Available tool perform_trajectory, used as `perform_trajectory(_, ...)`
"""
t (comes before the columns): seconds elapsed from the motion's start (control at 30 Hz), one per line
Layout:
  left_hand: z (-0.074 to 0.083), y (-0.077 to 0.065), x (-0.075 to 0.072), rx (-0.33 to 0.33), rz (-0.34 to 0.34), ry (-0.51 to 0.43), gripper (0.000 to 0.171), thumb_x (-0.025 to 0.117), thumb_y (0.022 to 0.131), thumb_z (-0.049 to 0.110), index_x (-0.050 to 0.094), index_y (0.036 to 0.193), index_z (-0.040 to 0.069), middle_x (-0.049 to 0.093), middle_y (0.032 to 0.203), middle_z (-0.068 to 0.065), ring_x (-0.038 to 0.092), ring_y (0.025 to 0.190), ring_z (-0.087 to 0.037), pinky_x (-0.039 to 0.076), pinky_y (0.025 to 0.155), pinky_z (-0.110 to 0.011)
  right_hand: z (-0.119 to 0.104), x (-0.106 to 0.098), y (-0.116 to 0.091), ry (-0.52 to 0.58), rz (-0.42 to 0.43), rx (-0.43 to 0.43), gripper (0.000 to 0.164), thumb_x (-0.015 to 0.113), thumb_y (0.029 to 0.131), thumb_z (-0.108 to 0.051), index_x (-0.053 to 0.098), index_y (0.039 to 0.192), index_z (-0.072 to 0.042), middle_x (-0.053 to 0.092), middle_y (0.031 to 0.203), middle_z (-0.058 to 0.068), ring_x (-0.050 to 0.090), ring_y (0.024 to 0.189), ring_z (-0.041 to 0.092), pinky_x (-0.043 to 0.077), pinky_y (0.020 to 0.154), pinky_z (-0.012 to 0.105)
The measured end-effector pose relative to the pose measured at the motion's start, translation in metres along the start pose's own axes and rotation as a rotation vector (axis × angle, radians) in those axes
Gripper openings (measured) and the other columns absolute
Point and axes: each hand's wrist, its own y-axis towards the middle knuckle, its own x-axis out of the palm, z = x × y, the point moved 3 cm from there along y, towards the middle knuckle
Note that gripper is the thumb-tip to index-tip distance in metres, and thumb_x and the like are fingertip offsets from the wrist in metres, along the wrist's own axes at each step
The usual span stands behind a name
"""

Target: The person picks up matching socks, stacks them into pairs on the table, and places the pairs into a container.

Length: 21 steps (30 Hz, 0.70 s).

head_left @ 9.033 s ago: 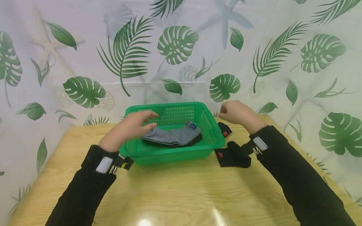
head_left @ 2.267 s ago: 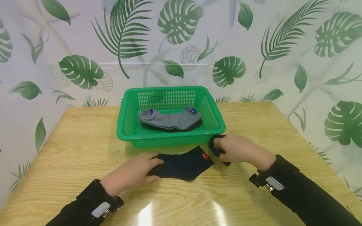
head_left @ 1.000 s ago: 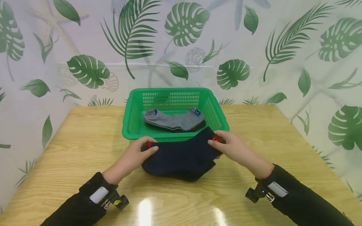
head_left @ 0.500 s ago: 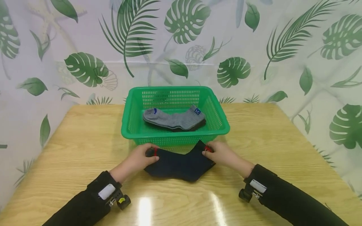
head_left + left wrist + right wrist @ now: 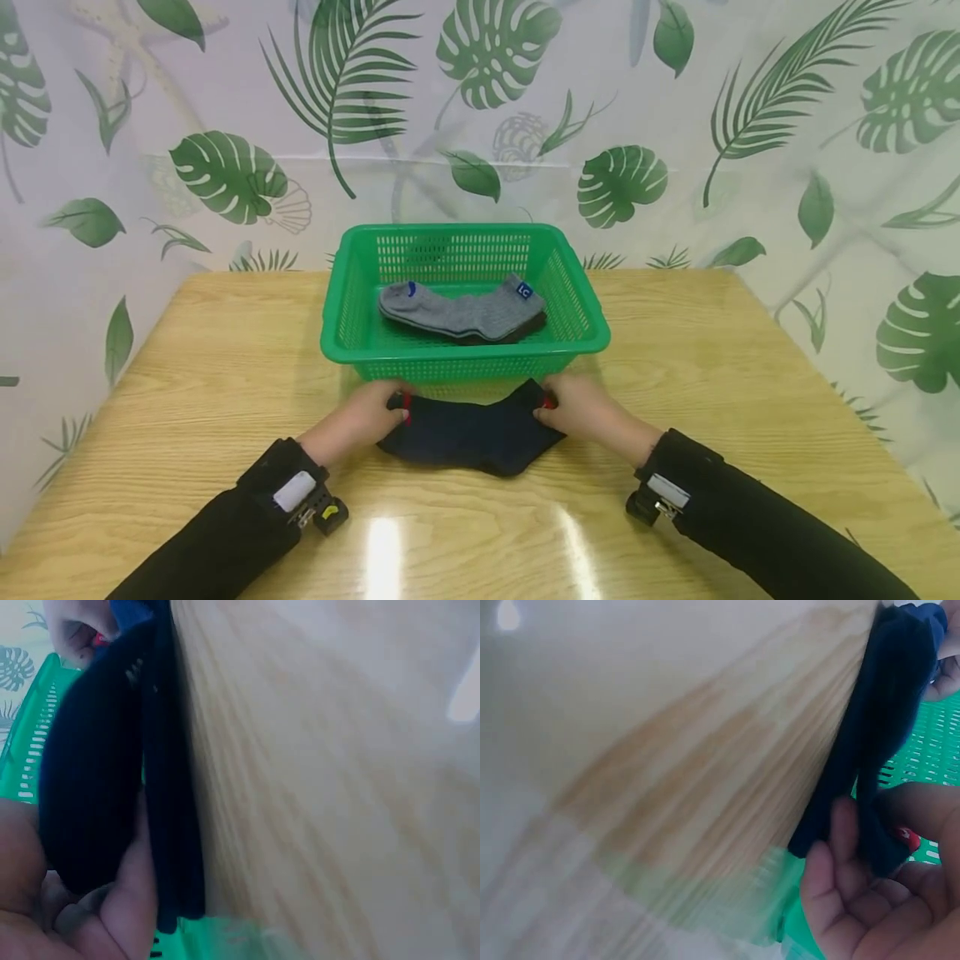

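Note:
A dark navy sock (image 5: 468,432) is stretched sideways in front of the green basket, low over the wooden table. My left hand (image 5: 367,415) pinches its toe end, where a red stripe shows. At the cuff end with the red label, my right hand (image 5: 583,414) grips it between thumb and fingers. In the left wrist view, a second dark layer (image 5: 176,825) lies flat on the table just under the held sock (image 5: 94,765). The right wrist view also shows this lower sock (image 5: 829,799), with my fingertips (image 5: 845,825) between the two.
Behind the socks stands the green plastic basket (image 5: 465,353), its front rim close to both hands. Inside lie grey socks (image 5: 457,312) with a blue label, above a darker pair (image 5: 517,331). A leaf-patterned sheet (image 5: 465,125) hangs behind the wooden table (image 5: 225,367).
The dark socks went from the basket's right side to its front. One sock was raised between both hands, then lowered onto the other. Both hands have come down with it.

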Motion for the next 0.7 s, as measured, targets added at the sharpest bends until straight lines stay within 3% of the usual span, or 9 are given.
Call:
perform_trajectory(0.13,0.000,0.003,-0.002,-0.022,-0.003,0.002,0.028,0.062,0.092,0.003,0.064,0.119,-0.002,0.061,0.122,-0.021,0.054,0.119,-0.040,0.044,0.099,-0.050,-0.001,0.000,0.001,-0.074,-0.016,-0.001,0.018,0.072,0.086,-0.019,0.061,0.084,-0.004,0.053,0.070,0.003,0.050,0.067,0.018,0.040,0.059,0.032)
perform_trajectory(0.27,0.002,0.004,-0.003,-0.018,-0.012,0.029,0.029,0.064,0.092,0.007,0.065,0.119,-0.002,0.062,0.121,-0.021,0.055,0.117,-0.040,0.045,0.097,-0.050,-0.002,0.001,0.002,-0.102,-0.041,0.010,0.037,0.073,0.086,-0.023,0.065,0.112,0.002,0.063,0.082,0.006,0.057,0.076,0.020,0.047,0.067,0.036)
perform_trajectory(0.37,0.005,0.001,-0.005,-0.003,-0.014,0.068,0.031,0.066,0.092,0.012,0.064,0.120,-0.001,0.062,0.121,-0.020,0.055,0.117,-0.039,0.045,0.097,-0.050,-0.001,-0.001,0.003,-0.063,-0.038,0.014,0.043,0.072,0.087,-0.022,0.063,0.119,0.005,0.067,0.087,0.010,0.061,0.078,0.022,0.050,0.069,0.036)
perform_trajectory(0.57,0.015,-0.011,-0.011,0.032,0.046,0.226,0.039,0.071,0.089,0.015,0.060,0.123,-0.001,0.063,0.115,-0.018,0.058,0.110,-0.035,0.047,0.093,-0.047,0.003,-0.009,0.003,0.045,0.024,-0.017,0.027,0.068,0.089,-0.012,0.066,0.110,0.006,0.069,0.090,0.012,0.066,0.083,0.026,0.054,0.070,0.036)
perform_trajectory(0.7,0.017,-0.016,-0.012,0.031,0.053,0.281,0.041,0.073,0.086,0.013,0.060,0.122,-0.001,0.062,0.112,-0.019,0.059,0.105,-0.035,0.049,0.088,-0.046,0.004,-0.008,0.004,0.062,0.045,-0.022,0.023,0.066,0.089,-0.010,0.067,0.107,0.004,0.070,0.089,0.009,0.066,0.084,0.025,0.054,0.069,0.035)
